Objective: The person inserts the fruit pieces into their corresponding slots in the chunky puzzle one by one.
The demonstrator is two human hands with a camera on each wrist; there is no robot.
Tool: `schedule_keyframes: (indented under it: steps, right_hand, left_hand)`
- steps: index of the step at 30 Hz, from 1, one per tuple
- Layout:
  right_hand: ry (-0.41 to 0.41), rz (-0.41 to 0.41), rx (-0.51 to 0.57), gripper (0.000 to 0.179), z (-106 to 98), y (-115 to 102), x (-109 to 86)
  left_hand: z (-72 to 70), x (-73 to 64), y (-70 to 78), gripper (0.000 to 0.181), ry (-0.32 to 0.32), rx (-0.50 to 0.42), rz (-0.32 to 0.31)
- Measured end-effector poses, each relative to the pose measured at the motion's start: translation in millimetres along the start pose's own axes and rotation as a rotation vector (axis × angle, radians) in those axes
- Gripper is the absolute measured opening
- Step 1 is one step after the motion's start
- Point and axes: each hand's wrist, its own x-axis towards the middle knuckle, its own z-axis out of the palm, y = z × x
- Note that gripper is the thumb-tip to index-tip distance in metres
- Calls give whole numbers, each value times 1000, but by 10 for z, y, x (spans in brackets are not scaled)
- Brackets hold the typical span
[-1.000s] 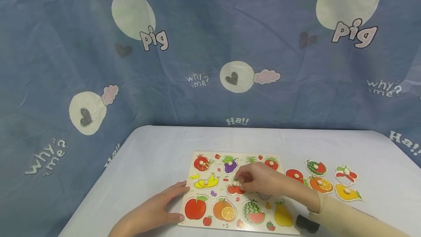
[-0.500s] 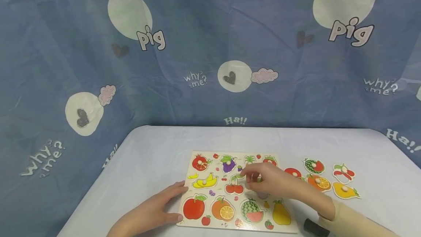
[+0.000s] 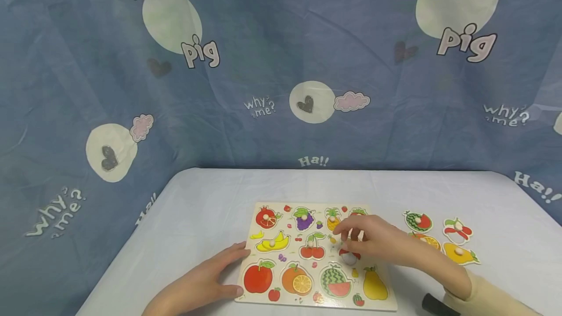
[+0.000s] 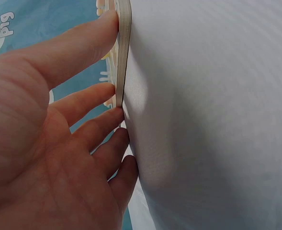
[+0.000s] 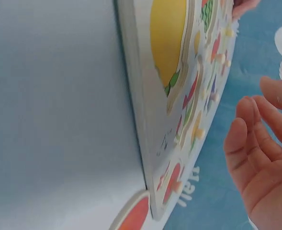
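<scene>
A wooden fruit puzzle board [image 3: 250,298] lies on the white table. My left hand [image 3: 206,277] touches its left edge; in the left wrist view the thumb and fingertips [image 4: 113,90] meet the board's side. Over the board's right part hovers my right hand [image 3: 377,239], fingers loosely bent and apart, nothing between them in the right wrist view. Knobbed cherry [image 3: 312,252], banana [image 3: 273,244], grape [image 3: 304,219], pomegranate [image 3: 266,217] and pineapple [image 3: 332,220] pieces sit in the board. A red-and-white fruit picture [image 3: 350,256] shows partly beneath the right hand.
Right of the board lie loose knobbed pieces: a watermelon [image 3: 418,221], an orange [image 3: 427,241], a yellow pear [image 3: 459,253] and a red-and-white fruit [image 3: 457,231]. A red piece [image 5: 135,215] lies by the board's corner. A patterned blue cloth [image 3: 246,135] hangs behind the table.
My right hand has let go of the cherry piece's knob and moved right across the board, uncovering the cherry and pineapple. The left hand stays at the board's edge.
</scene>
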Motion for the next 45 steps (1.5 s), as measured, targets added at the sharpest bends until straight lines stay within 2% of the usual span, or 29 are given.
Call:
schedule_keyframes:
  steps: [5,22,29,33,41,45]
  right_hand:
    - [-8,18,-23,25,-91,25,-87]
    - [150,72,-99,30,-334,136,-477]
    - [171,108,-70,21,-450,182,-618]
    - [157,127,-64,17,-519,209,-684]
    - [176,104,-178,20,-640,295,-820]
    - [204,125,-180,22,-686,354,-897]
  left_hand:
    - [0,-2,5,78,5,5,-13]
    - [3,-2,-1,80,-2,3,-29]
    - [14,3,0,80,-2,8,-31]
    - [9,4,16,81,5,18,-42]
    - [13,4,14,80,1,21,-36]
    - [11,8,12,80,-1,15,-35]
